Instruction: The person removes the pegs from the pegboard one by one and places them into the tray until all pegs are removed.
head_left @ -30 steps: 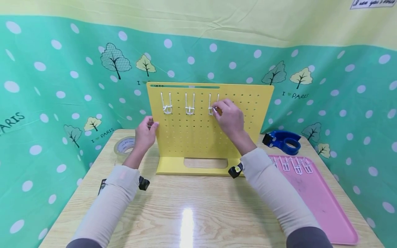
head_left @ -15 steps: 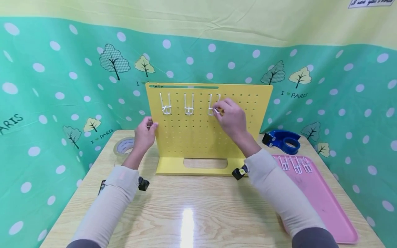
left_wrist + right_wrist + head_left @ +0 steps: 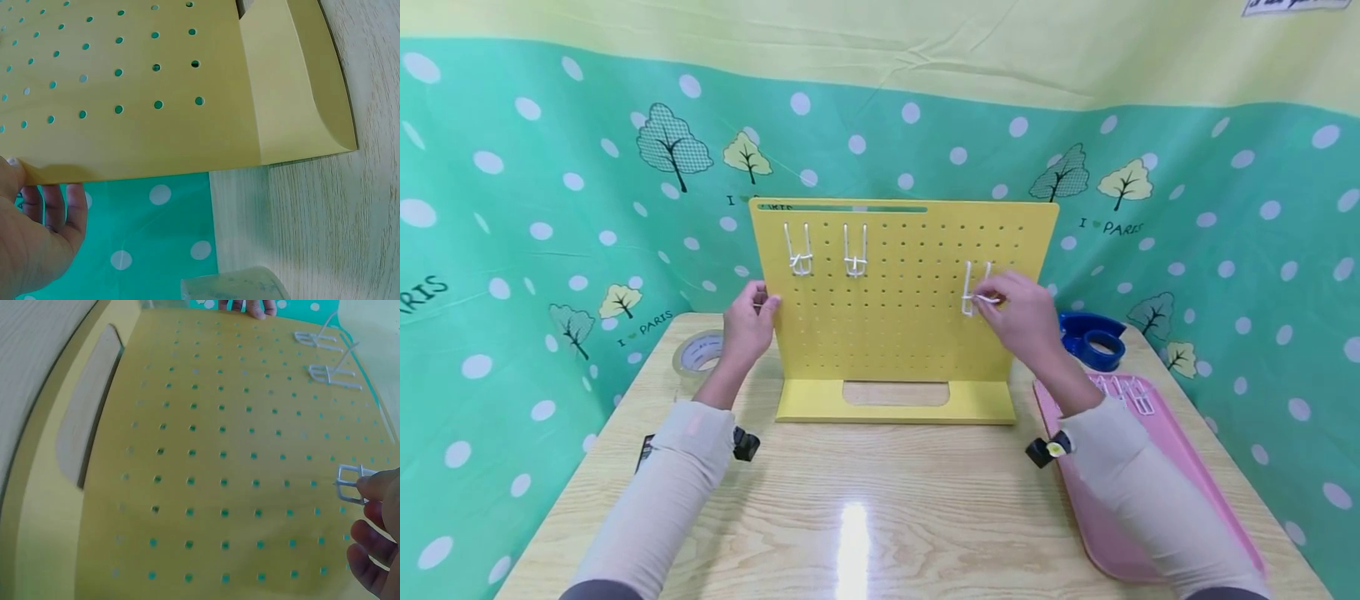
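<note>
A yellow pegboard [image 3: 880,333] stands upright on its base. Two white wire hooks, one at the upper left [image 3: 800,250] and one beside it [image 3: 855,252], hang in its top rows. My left hand [image 3: 749,323] grips the board's left edge, thumb on the front and fingers behind, as the left wrist view shows. Between thumb and fingers, my right hand [image 3: 1021,321] pinches a third white hook [image 3: 967,290] in front of the board's right part. In the right wrist view this hook [image 3: 350,483] is partly covered by the thumb; whether it touches the board I cannot tell.
A pink tray [image 3: 1120,525] at the right holds several white hooks [image 3: 1141,398] near its far end, partly behind my right forearm. Behind it lies a blue tape dispenser [image 3: 1097,346]. A clear tape roll [image 3: 698,354] lies left of the board.
My right hand has moved right and down with the pinched hook, away from the spot beside the two hanging hooks. My left hand remains on the board's edge.
</note>
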A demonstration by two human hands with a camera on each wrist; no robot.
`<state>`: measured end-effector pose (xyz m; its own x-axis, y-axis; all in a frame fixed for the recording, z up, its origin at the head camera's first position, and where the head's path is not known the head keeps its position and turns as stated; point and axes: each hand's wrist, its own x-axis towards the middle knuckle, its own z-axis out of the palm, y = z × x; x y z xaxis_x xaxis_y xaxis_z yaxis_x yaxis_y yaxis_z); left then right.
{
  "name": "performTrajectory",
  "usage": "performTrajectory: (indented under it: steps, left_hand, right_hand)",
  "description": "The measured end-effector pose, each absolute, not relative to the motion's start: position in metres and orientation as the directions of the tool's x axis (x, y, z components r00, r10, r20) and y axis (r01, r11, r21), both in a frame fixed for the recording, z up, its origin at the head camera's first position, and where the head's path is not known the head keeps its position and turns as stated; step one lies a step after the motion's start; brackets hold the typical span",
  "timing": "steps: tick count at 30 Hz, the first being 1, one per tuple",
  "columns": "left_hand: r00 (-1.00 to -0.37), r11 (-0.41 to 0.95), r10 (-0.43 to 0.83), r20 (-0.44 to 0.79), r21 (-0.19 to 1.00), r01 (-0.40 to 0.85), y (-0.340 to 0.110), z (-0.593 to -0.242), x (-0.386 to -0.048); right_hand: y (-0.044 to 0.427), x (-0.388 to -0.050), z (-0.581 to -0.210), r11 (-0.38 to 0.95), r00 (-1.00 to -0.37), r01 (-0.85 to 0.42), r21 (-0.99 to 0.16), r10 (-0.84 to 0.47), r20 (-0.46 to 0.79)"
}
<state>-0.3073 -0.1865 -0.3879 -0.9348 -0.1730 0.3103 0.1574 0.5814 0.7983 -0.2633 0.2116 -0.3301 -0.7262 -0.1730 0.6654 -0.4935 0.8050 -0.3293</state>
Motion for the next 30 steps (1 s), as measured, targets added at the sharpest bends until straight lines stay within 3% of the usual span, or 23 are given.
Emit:
performTrajectory:
  steps: [9, 15, 23, 30]
  left_hand:
    - [-0.938, 0.573, -0.171, 0.302, 0.805, 0.155, -0.188, -0.385, -0.305]
    - [-0.941, 0.572, -0.166, 0.295, 0.806, 0.152, -0.187, -0.385, -0.305]
    - [-0.939, 0.575, -0.165, 0.300, 0.803, 0.156, -0.187, -0.385, -0.305]
    - [-0.943, 0.576, -0.161, 0.290, 0.804, 0.149, -0.186, -0.386, -0.305]
  right_hand:
    - [0.268, -0.235, -0.339, 0.872, -0.871, -0.334, -0.358, -0.141, 0.470]
    - [0.298, -0.216, -0.350, 0.889, -0.936, -0.274, -0.367, -0.158, 0.314]
    - [0.333, -0.204, -0.382, 0.909, -0.971, -0.238, -0.343, -0.226, 0.076]
    - [0.357, -0.195, -0.410, 0.904, -0.961, -0.263, -0.338, -0.274, 0.013]
